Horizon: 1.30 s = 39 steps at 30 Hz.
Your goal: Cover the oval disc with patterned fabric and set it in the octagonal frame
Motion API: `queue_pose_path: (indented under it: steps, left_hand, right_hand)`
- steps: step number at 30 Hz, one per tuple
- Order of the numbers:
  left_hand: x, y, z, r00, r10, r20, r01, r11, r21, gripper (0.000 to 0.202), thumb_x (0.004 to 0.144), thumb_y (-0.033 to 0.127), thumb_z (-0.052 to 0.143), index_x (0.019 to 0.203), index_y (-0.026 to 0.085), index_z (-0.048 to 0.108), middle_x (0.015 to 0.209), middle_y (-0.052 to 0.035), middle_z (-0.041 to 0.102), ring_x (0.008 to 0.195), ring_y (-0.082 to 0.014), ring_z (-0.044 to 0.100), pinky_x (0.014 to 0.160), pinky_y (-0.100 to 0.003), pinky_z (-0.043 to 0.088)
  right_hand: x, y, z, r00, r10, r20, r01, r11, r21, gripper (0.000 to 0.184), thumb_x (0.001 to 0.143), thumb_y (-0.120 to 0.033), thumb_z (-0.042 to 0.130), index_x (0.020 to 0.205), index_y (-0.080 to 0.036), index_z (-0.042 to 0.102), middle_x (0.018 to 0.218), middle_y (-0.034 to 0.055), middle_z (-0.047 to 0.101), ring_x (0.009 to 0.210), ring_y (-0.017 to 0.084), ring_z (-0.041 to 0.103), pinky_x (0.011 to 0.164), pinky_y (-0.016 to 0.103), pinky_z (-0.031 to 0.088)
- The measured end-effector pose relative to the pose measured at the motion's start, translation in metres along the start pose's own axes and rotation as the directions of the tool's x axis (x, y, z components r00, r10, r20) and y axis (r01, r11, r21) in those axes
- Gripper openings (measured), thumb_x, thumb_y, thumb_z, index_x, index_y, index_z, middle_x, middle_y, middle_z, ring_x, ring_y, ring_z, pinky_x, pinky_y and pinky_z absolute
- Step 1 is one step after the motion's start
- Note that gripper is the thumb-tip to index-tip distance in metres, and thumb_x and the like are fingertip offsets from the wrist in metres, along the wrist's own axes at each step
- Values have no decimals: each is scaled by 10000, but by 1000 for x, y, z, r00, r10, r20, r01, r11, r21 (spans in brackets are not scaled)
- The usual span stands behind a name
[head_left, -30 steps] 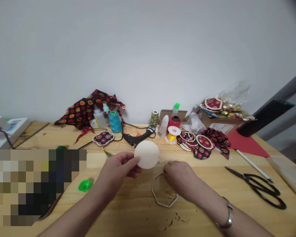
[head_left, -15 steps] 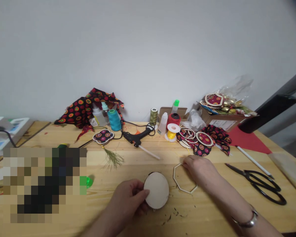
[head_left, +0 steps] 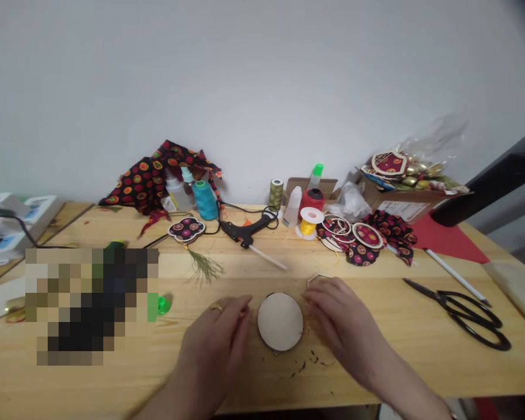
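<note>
A round, pale wooden disc with a dark edge and a small loop at its near side lies on the table between my hands. My left hand, with a ring on one finger, is just left of the disc, a small gap apart, fingers loosely bent and holding nothing. On the other side, my right hand has its fingertips close to the disc's right edge; I cannot tell if they touch. Beneath and behind that hand lies a thin octagonal wooden frame, mostly hidden. Small dark scraps are scattered near the disc.
Behind are a glue gun, a teal thread cone, a yellow thread spool and a tasselled fabric ornament. Black-handled scissors and a white pen lie right. A pixelated patch covers the left of the table.
My left hand has let go of the disc, which now rests on the table. My right hand has moved from the octagonal frame toward the disc. The view has shifted slightly.
</note>
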State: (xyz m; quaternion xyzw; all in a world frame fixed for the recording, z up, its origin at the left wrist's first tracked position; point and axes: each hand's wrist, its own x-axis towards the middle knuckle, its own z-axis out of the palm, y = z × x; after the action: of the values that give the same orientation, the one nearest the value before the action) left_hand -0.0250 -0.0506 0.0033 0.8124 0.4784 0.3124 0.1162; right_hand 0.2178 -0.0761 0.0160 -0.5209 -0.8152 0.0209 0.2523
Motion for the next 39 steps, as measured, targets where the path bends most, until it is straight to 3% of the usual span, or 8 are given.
queue_pose_path:
  steps: [2, 3, 7, 10, 14, 23, 34, 39]
  left_hand:
    - [-13, -4, 6, 971, 192, -140, -194, 981, 0, 260, 878, 121, 489, 1075, 162, 653, 997, -89, 741, 951, -238, 647, 858, -380, 505]
    - [-19, -3, 10, 963, 230, -143, -230, 973, 15, 289, 872, 85, 495, 1110, 159, 641, 1069, -94, 726, 1044, -251, 604, 922, -408, 476]
    - [-28, 7, 22, 922, 343, -180, -330, 939, 98, 258, 850, 43, 553, 1056, 156, 661, 1107, -76, 732, 1177, -323, 487, 923, -462, 433]
    - [-21, 16, 26, 930, 291, -226, -276, 956, 98, 225, 865, 48, 544, 989, 186, 671, 1081, -33, 750, 1102, -319, 514, 906, -494, 389]
    - [-11, 18, 27, 942, 286, -175, -279, 958, 61, 198, 843, 53, 574, 960, 177, 675, 1064, -33, 757, 1057, -303, 529, 849, -444, 426]
    - [-12, 7, 27, 938, 342, -61, -334, 935, 118, 122, 833, 148, 630, 925, 213, 680, 1055, -3, 761, 1001, -290, 589, 804, -429, 429]
    - [-12, 3, 25, 934, 357, -14, -351, 925, 148, 143, 812, 164, 648, 942, 216, 679, 1017, 18, 770, 915, -284, 596, 777, -431, 388]
    - [-13, 5, 31, 952, 296, -76, -289, 953, 86, 224, 826, 110, 593, 1023, 194, 658, 1095, -51, 742, 1084, -332, 521, 875, -475, 378]
  right_hand:
    - [-13, -13, 10, 996, -65, -54, 66, 998, 5, 301, 917, -183, 493, 1199, -154, 594, 1191, 133, 677, 1143, 277, 560, 937, 463, 472]
    - [-19, -18, 14, 995, -92, -32, 92, 996, -17, 387, 905, -244, 538, 1279, -144, 548, 1286, 146, 629, 1237, 312, 501, 966, 504, 449]
    - [-30, -25, 29, 974, -202, 101, 207, 977, -42, 671, 845, -428, 612, 1403, -100, 433, 1410, 164, 526, 1364, 357, 379, 1024, 568, 404]
    - [-29, -24, 36, 975, -215, 47, 218, 974, -60, 511, 869, -223, 554, 1356, -85, 480, 1379, 143, 562, 1346, 300, 429, 1046, 505, 425]
    - [-27, -21, 43, 976, -194, -96, 191, 981, -35, 453, 831, -11, 461, 1265, -105, 555, 1284, 122, 644, 1293, 225, 508, 1065, 446, 433]
    - [-26, -21, 47, 973, -174, -155, 180, 983, 28, 301, 869, -77, 527, 1144, -133, 634, 1172, 112, 711, 1212, 229, 587, 1057, 441, 457]
    - [-23, -19, 47, 970, -217, -111, 216, 976, -24, 258, 888, -105, 506, 1087, -130, 669, 1166, 85, 716, 1146, 238, 635, 1028, 444, 482]
    - [-21, -20, 46, 965, -215, -149, 216, 976, -9, 264, 886, -103, 508, 1095, -127, 668, 1159, 91, 719, 1149, 234, 633, 1041, 434, 473]
